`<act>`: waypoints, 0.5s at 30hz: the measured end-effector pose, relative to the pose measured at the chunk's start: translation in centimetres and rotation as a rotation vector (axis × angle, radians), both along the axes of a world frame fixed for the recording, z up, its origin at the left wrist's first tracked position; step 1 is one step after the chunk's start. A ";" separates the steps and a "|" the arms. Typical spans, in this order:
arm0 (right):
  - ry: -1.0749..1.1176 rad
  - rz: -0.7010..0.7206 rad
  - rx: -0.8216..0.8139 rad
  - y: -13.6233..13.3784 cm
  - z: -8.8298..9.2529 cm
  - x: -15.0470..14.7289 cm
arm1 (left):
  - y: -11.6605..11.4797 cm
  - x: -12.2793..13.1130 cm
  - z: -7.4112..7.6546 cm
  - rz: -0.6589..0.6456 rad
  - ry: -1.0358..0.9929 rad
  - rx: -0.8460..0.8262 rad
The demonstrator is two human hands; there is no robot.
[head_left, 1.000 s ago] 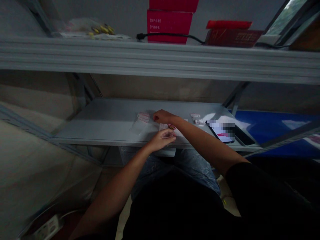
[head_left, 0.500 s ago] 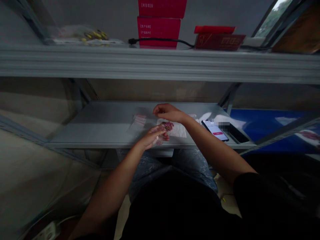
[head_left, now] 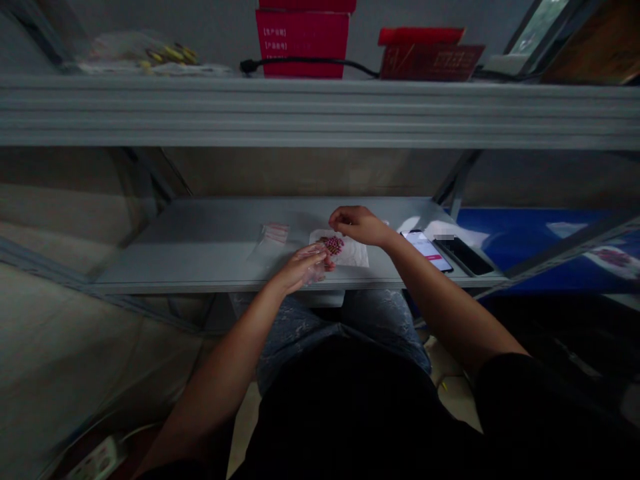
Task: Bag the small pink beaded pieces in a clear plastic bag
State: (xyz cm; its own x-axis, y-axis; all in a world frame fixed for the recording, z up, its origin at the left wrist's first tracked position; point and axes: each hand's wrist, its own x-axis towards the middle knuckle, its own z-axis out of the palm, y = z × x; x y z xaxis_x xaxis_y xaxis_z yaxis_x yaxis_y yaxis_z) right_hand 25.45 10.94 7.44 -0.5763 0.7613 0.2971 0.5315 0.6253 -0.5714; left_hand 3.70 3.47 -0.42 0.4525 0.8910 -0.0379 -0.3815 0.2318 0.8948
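Note:
My left hand (head_left: 304,268) pinches a small, see-through plastic bag (head_left: 316,275) at the near edge of a white sheet (head_left: 350,255). A cluster of pink-red beads (head_left: 332,245) lies on that sheet, just beyond my left fingertips. My right hand (head_left: 358,225) hangs curled over the sheet's far edge, with nothing visible in its fingers. To the left, a clear plastic bag (head_left: 270,251) with a pink strip (head_left: 276,233) lies flat on the grey metal shelf (head_left: 200,260).
A smartphone (head_left: 427,251) and a dark phone (head_left: 464,256) lie right of the sheet. Above runs a metal shelf (head_left: 320,113) bearing red boxes (head_left: 302,33), a black cable and a packet of yellow items. A blue surface (head_left: 530,227) lies to the right; my jeans-covered knees (head_left: 300,333) sit below.
My right hand has moved rightward over the sheet, and my left hand has drawn closer to the beads. The whole view has shifted slightly with my head.

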 end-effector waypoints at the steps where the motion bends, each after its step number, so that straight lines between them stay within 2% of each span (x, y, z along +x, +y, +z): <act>1: -0.049 -0.047 0.021 0.1 -0.4 0.7 | 0.0 0.0 0.1 -0.005 0.011 -0.006; 4: -0.211 -0.167 0.061 0.4 -2.2 2.5 | -0.1 -0.1 0.3 -0.011 0.045 -0.020; 8: -0.419 -0.209 0.005 0.5 -4.2 3.3 | -0.1 0.0 0.0 0.012 0.020 -0.012; 15: -0.495 -0.257 -0.088 0.2 -4.8 2.1 | 0.1 0.0 -0.5 0.013 0.053 0.013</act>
State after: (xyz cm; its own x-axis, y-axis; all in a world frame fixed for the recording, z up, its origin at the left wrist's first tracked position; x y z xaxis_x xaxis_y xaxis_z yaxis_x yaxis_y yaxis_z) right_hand 27.51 11.13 2.65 -0.4235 0.9053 -0.0331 0.8784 0.4015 -0.2592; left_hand 3.67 3.53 -0.93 0.4382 0.8975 -0.0505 -0.3362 0.2157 0.9168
